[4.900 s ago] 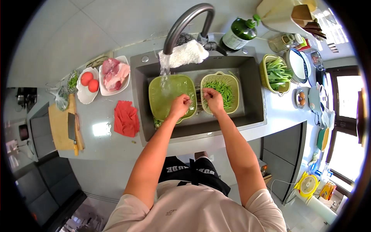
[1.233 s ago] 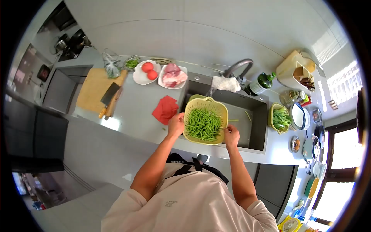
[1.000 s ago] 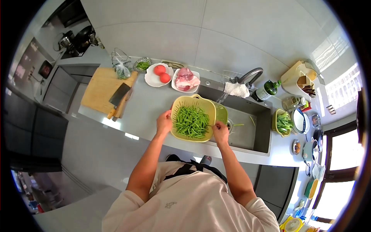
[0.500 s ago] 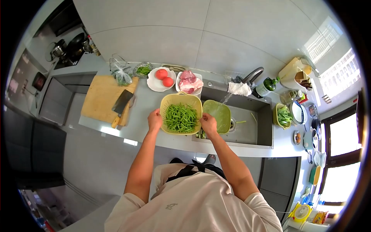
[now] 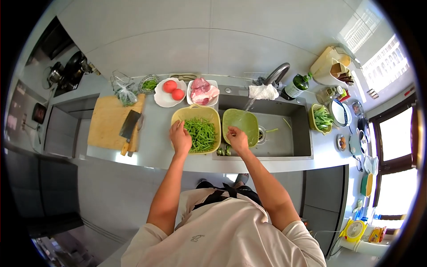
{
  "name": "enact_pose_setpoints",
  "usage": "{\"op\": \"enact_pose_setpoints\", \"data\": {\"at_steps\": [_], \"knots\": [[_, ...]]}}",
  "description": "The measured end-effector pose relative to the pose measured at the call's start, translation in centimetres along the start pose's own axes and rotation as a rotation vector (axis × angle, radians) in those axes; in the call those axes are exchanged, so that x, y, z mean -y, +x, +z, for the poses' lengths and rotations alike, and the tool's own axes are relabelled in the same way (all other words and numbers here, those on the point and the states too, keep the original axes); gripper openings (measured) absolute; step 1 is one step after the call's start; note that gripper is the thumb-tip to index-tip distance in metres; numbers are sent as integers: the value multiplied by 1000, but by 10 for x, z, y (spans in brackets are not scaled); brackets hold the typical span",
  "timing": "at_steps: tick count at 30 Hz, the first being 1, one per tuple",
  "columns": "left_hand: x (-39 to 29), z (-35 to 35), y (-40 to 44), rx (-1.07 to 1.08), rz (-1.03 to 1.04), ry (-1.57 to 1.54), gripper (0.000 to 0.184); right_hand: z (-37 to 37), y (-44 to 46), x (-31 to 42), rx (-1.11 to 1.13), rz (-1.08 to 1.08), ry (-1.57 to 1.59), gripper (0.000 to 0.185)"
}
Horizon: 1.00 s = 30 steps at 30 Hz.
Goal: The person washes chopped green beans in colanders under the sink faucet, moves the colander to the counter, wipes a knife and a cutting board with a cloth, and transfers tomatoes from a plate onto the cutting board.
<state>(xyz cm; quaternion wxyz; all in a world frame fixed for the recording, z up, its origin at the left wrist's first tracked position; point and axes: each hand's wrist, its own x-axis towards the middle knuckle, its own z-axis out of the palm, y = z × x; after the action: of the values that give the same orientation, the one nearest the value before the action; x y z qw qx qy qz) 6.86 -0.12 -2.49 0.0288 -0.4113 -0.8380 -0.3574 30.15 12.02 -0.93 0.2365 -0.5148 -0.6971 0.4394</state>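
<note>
A yellow basket (image 5: 177, 116) of cut green beans (image 5: 201, 135) sits on the counter left of the sink. My left hand (image 5: 180, 137) is over its left side, fingers loosely extended at the beans. My right hand (image 5: 237, 139) is over the near left part of a green basin (image 5: 249, 120) in the sink, fingers loosely bent and apart. I cannot tell whether it touches the rim. Water from the faucet (image 5: 278, 73) runs into the basin.
A cleaver (image 5: 130, 124) lies on the cutting board (image 5: 104, 120). Behind are tomatoes (image 5: 178, 94) on a plate and raw meat (image 5: 203, 92) in a dish. Right of the sink (image 5: 284, 138) stand a green bottle (image 5: 297, 86) and a basket of greens (image 5: 323, 118).
Both hands have let go of the yellow basket's sides. My left hand has shifted right over the beans, my right hand right over the green basin. The view has shifted.
</note>
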Motion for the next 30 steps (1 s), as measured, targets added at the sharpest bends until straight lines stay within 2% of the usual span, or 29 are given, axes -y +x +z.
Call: {"op": "enact_pose_setpoints", "data": {"at_steps": [7, 10, 12, 17, 20, 23, 26, 27, 30], "knots": [[-106, 56, -18, 100, 254, -349, 41, -55, 11, -40, -79, 73, 56, 34], [-152, 97, -40, 277, 233, -394, 41, -88, 22, -63, -103, 99, 84, 33], [-183, 126, -51, 450, 138, -439, 41, -116, 33, -79, -122, 110, 78, 33], [-268, 188, -49, 591, 112, -575, 50, -183, 71, -125, -177, 128, 30, 31], [-301, 230, -39, 604, 166, -555, 56, -225, 94, -140, -199, 127, 21, 33], [-328, 264, -26, 484, 242, -545, 61, -251, 120, -157, -213, 104, 6, 37], [-348, 280, -11, 401, 229, -579, 64, -273, 141, -157, -206, 36, 1, 43], [-352, 286, -9, 333, 263, -552, 66, -279, 146, -152, -193, 14, 6, 46], [-356, 293, 2, 312, 299, -393, 66, -282, 168, -153, -198, -86, -40, 54]]}}
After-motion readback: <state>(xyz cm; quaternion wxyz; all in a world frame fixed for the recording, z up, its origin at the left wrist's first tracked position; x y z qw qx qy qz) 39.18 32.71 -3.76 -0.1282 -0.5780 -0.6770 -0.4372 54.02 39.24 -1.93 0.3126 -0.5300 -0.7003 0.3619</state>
